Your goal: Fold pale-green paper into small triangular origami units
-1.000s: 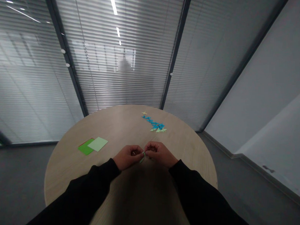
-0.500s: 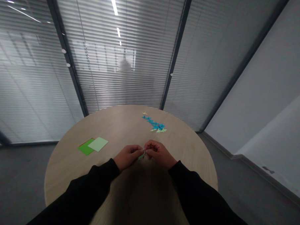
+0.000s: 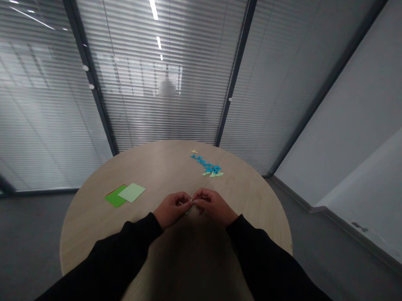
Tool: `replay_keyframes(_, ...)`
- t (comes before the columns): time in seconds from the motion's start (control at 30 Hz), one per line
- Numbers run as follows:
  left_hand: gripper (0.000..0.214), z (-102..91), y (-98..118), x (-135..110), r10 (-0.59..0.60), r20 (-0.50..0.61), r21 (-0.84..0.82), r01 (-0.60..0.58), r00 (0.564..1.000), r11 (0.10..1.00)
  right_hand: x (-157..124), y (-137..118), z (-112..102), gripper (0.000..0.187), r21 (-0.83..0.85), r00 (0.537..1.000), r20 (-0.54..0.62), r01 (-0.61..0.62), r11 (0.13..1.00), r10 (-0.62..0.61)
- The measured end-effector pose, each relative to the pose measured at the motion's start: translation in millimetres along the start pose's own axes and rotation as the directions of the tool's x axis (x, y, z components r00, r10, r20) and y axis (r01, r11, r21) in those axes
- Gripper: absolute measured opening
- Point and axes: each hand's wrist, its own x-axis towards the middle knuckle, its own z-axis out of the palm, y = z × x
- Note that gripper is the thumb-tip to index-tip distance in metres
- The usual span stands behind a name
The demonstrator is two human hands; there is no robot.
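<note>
Near the middle of the round table, my left hand (image 3: 173, 209) and my right hand (image 3: 212, 205) meet fingertip to fingertip. Both are closed in a pinch on one small piece of pale green folded paper (image 3: 189, 211). Only a sliver of it shows below the fingers, so its folded shape is mostly hidden. Beyond my right hand lies a cluster of small blue folded paper pieces (image 3: 206, 164). Several pale green folded pieces (image 3: 216, 174) sit at its near end, and a yellow folded paper star (image 3: 194, 151) at its far end.
On the left of the wooden table (image 3: 91, 230), a pale green paper sheet (image 3: 132, 192) overlaps bright green sheets (image 3: 115, 197); a thin reddish edge shows beneath. Glass panels with blinds (image 3: 166, 116) stand behind the table, and a white wall (image 3: 361, 161) is on the right.
My fingers have drawn slightly closer together around the pale green paper, and less of it shows now. The papers on the table lie as before.
</note>
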Motion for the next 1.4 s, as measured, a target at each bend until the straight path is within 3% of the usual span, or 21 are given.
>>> replay_keyframes(0.17, 0.038, 1.2, 2.1, -1.7, 0.038, -0.058, 0.153, -0.029, 0.998, 0.988, -1.8, -3.6, -3.3, 0.028, -0.097, 0.999, -0.044, -0.003, 0.995, -0.001)
replay_keyframes(0.27, 0.035, 1.1, 3.1, -2.0, 0.073, -0.073, 0.239, -0.053, 0.995, 0.970, -2.1, -4.6, -5.2, 0.030, -0.140, 1.000, -0.012, 0.018, 0.990, -0.019)
replay_keyframes(0.4, 0.032, 0.4, 0.5, -0.2, 0.110, -0.088, 0.297, -0.079, 0.990, 0.952, -1.5, -4.4, -6.1, 0.030, -0.171, 0.998, 0.026, 0.052, 0.984, -0.048)
replay_keyframes(0.53, 0.029, -1.0, -1.4, 0.4, 0.146, -0.136, 0.373, -0.086, 0.980, 0.924, -0.3, -4.3, -8.0, 0.030, -0.171, 0.994, -0.020, 0.099, 0.980, -0.103)
replay_keyframes(0.67, 0.025, -1.2, -1.7, 0.3, 0.202, -0.162, 0.443, -0.112, 0.966, 0.889, 0.0, -5.0, -8.1, 0.032, -0.173, 0.993, -0.072, 0.076, 0.982, -0.089)
replay_keyframes(0.9, 0.023, -0.4, -3.9, -0.8, 0.279, -0.160, 0.533, -0.156, 0.947, 0.832, -2.8, -7.9, -3.2, 0.025, -0.303, 0.993, -0.065, 0.072, 0.950, -0.096)
replay_keyframes(1.0, 0.027, -0.6, -2.9, -1.1, 0.243, -0.161, 0.465, -0.144, 0.956, 0.874, -3.3, -8.8, -3.4, 0.023, -0.350, 0.986, -0.077, 0.111, 0.930, -0.147)
replay_keyframes(1.13, 0.038, -3.0, -0.9, 0.1, 0.117, -0.145, 0.147, -0.095, 0.983, 0.985, -3.2, -7.6, -4.4, 0.023, -0.337, 0.969, -0.097, 0.183, 0.924, -0.227)
replay_keyframes(1.23, 0.039, -5.6, -0.5, 1.7, 0.092, -0.141, -0.021, -0.096, 0.986, 0.995, -2.7, -5.4, -5.1, 0.023, -0.282, 0.959, -0.133, 0.204, 0.937, -0.249)
replay_keyframes(1.4, 0.041, -6.8, -5.7, 4.2, 0.083, -0.122, -0.143, -0.100, 0.989, 0.985, -0.7, -2.7, -2.6, 0.026, -0.160, 0.955, -0.175, 0.211, 0.964, -0.238)
